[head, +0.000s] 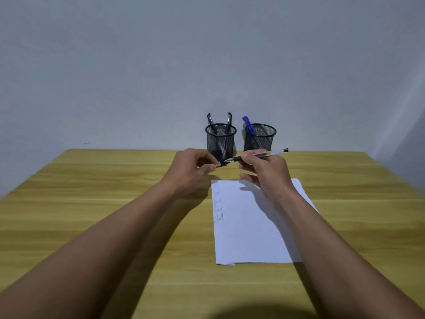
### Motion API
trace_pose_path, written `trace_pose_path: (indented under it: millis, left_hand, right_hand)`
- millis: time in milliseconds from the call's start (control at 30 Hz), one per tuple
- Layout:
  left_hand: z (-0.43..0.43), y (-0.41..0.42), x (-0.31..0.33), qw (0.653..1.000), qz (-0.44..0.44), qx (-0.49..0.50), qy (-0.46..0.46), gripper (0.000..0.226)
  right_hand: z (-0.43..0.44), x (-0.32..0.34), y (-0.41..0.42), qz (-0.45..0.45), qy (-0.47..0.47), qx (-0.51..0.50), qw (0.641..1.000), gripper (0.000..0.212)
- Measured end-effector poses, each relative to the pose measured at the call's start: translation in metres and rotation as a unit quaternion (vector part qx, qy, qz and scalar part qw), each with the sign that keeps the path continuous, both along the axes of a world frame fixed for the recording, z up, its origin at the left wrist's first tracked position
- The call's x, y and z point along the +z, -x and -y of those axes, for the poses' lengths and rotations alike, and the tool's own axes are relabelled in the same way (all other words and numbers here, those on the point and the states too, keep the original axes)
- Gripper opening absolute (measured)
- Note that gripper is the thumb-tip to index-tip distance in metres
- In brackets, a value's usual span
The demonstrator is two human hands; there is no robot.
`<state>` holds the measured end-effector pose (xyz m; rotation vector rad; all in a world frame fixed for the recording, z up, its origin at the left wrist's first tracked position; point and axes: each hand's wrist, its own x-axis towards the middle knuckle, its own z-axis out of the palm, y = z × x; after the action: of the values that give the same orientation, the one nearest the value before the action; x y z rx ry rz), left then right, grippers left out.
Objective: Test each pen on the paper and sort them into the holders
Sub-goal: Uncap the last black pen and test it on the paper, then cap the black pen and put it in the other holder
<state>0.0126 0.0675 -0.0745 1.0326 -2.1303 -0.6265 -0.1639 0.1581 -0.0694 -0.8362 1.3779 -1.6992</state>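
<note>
My right hand [264, 171] grips a clear-barrelled pen [273, 153] above the table, its tip pointing left. My left hand [193, 166] pinches the pen's small black cap [222, 164] just left of the tip, a short gap apart. Below lies a white sheet of paper [250, 229] with several scribbled lines down its left side. Two black mesh holders stand at the back: the left holder [220, 140] has two black pens [227, 122], the right holder [259, 138] has one blue pen [248, 125].
The wooden table [115, 203] runs up to a plain grey wall behind the holders. Both my forearms reach in from the near edge, on either side of the paper.
</note>
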Motion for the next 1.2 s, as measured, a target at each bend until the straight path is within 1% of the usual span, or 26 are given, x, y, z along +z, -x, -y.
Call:
trace_pose_path:
  millis: [100, 200, 300, 367, 433, 533, 767, 900, 1033, 1133, 1200]
  left_hand:
    - [-0.007, -0.004, 0.008, 1.000, -0.010, -0.015, 0.006, 0.004]
    - [-0.014, -0.008, 0.012, 1.000, -0.012, -0.020, 0.010, 0.004]
    - [-0.016, -0.007, 0.013, 0.999, -0.020, -0.032, -0.001, 0.005]
    - [-0.017, -0.006, 0.014, 0.998, -0.032, -0.045, -0.019, 0.003]
    - [-0.018, -0.003, 0.016, 0.995, -0.063, -0.054, -0.052, 0.003]
    - [-0.028, 0.006, 0.022, 0.989, -0.100, -0.066, -0.082, 0.006]
    - [-0.037, 0.012, 0.024, 0.986, -0.129, -0.062, -0.091, 0.012]
    - [-0.034, 0.009, 0.026, 0.988, -0.107, -0.065, -0.093, 0.011]
    - [-0.029, 0.002, 0.033, 0.987, -0.080, -0.083, -0.114, 0.008]
    - [-0.025, 0.001, 0.037, 0.987, -0.085, -0.078, -0.113, 0.009]
    - [-0.022, -0.002, 0.038, 0.988, -0.083, -0.075, -0.109, 0.008]
  right_hand:
    - [-0.001, 0.005, -0.002, -0.011, 0.001, 0.019, 1.000, 0.006]
    - [-0.003, 0.007, -0.005, -0.036, -0.008, 0.037, 0.999, 0.002]
    - [-0.003, 0.006, -0.007, -0.035, -0.009, 0.058, 0.998, 0.007]
    - [-0.001, 0.005, -0.008, -0.018, -0.008, 0.071, 0.997, 0.007]
    - [-0.002, 0.009, -0.007, 0.015, -0.003, 0.077, 0.997, 0.006]
    - [-0.010, 0.014, -0.002, 0.061, 0.017, 0.069, 0.996, 0.004]
    - [-0.016, 0.013, -0.004, 0.098, 0.016, 0.057, 0.993, 0.002]
    - [-0.017, 0.013, -0.006, 0.079, 0.012, 0.069, 0.994, 0.002]
    - [-0.021, 0.019, 0.005, 0.037, -0.008, 0.124, 0.992, 0.001]
    - [-0.023, 0.025, 0.017, 0.053, -0.015, 0.144, 0.988, 0.014]
    - [-0.026, 0.031, 0.029, 0.029, -0.018, 0.136, 0.990, 0.016]
